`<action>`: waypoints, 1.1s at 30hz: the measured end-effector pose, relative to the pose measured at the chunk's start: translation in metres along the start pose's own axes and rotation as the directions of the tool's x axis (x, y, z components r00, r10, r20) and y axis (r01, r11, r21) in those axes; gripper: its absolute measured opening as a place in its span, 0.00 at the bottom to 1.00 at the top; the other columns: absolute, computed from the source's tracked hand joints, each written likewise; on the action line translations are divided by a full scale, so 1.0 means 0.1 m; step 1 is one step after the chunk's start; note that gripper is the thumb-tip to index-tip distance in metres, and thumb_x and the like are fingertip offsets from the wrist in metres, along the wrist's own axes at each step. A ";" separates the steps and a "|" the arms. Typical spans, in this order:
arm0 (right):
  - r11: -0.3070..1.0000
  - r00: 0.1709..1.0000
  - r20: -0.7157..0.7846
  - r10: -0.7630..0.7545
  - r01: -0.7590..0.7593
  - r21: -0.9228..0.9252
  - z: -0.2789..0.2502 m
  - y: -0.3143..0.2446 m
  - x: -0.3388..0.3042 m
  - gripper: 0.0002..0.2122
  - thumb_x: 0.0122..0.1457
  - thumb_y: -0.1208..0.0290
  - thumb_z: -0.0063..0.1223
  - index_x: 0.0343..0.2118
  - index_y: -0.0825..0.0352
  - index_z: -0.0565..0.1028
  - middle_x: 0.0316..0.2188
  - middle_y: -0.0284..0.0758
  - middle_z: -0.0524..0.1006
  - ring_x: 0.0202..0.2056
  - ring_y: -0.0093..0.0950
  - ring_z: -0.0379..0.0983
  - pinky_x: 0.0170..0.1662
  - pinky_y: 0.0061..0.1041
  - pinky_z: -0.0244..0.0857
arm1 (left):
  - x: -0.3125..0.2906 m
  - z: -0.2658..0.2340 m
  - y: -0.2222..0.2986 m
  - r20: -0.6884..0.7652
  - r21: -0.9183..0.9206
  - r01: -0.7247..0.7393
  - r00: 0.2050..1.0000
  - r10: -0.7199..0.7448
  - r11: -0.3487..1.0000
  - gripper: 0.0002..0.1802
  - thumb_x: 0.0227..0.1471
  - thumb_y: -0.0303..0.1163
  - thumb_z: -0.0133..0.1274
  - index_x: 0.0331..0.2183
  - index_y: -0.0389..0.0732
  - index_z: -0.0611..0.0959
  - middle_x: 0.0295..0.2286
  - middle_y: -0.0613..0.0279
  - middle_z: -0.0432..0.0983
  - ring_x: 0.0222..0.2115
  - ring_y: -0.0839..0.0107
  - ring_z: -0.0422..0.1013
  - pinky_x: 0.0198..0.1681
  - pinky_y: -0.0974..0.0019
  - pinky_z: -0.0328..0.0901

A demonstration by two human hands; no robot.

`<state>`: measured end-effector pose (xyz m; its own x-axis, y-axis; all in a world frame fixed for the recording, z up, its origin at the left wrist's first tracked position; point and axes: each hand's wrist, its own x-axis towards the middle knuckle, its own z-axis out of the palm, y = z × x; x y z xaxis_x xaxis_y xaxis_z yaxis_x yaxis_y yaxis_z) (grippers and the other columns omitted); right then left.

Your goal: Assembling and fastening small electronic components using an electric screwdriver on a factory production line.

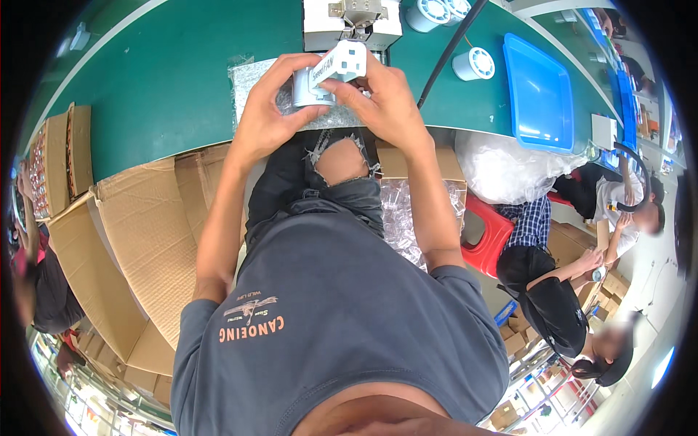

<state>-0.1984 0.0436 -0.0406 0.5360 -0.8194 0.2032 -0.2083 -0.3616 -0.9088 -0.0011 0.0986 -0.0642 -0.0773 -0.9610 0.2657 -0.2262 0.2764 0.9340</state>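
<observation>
My left hand (280, 105) is curled around a light-blue round plastic part (302, 89), thumb and fingers on its side. My right hand (383, 102) grips a white block-shaped plastic piece (342, 62) with dark printing on its side and square holes in its end. The two pieces meet between my hands; whether they are joined I cannot tell. They are held above a sheet of bubble wrap (243, 91) at the front edge of the green table (167, 94). Just beyond stands a white fixture (323, 36) with metal clamps on top.
Several light-blue round parts with white slotted ends (474, 64) stand at the back right, near a dark rod (451, 54) and a blue tray (538, 94). Open cardboard boxes (145, 225) are at left. Clear packets (403, 218), a red stool (481, 236) and co-workers (545, 298) are at right.
</observation>
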 end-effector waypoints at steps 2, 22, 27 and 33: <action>0.999 1.000 0.011 -0.026 0.026 -0.040 -0.04 0.02 0.02 0.16 0.60 0.68 0.65 0.45 0.69 0.73 0.27 0.44 0.82 0.30 0.39 0.82 0.32 0.32 0.72 | 0.02 -0.04 0.02 0.041 -0.003 0.024 0.999 -0.024 1.000 0.34 0.42 0.24 0.69 0.54 0.38 0.78 0.50 0.59 0.74 0.51 0.65 0.71 0.58 0.62 0.63; 0.993 0.977 -0.176 -0.118 0.117 -0.012 0.05 0.08 -0.02 0.15 0.52 0.70 0.72 0.42 0.68 0.80 0.23 0.34 0.82 0.23 0.21 0.79 0.28 0.22 0.71 | 0.04 -0.06 0.01 0.092 -0.063 0.043 0.995 -0.037 0.997 0.36 0.41 0.20 0.68 0.55 0.40 0.78 0.51 0.62 0.73 0.53 0.68 0.69 0.60 0.64 0.61; 0.992 0.962 -0.252 -0.107 0.085 -0.096 0.13 0.07 -0.10 0.19 0.50 0.73 0.72 0.45 0.68 0.81 0.21 0.32 0.80 0.21 0.19 0.75 0.26 0.19 0.69 | 0.03 -0.05 0.00 0.077 -0.038 0.005 0.997 -0.002 0.999 0.36 0.41 0.20 0.67 0.55 0.40 0.78 0.51 0.62 0.73 0.53 0.68 0.69 0.60 0.64 0.61; 0.989 0.977 -0.201 -0.065 0.036 -0.143 0.05 0.01 -0.04 0.18 0.47 0.74 0.73 0.43 0.68 0.83 0.31 0.32 0.81 0.28 0.21 0.77 0.30 0.21 0.70 | 0.03 -0.05 0.01 0.065 -0.034 0.035 0.997 -0.033 0.999 0.36 0.41 0.20 0.67 0.56 0.40 0.78 0.51 0.62 0.72 0.53 0.68 0.69 0.60 0.64 0.61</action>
<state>-0.1969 0.0486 -0.0435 0.3731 -0.8668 0.3308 -0.3034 -0.4509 -0.8394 0.0027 0.0965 -0.0611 -0.1329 -0.9667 0.2188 -0.1959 0.2420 0.9503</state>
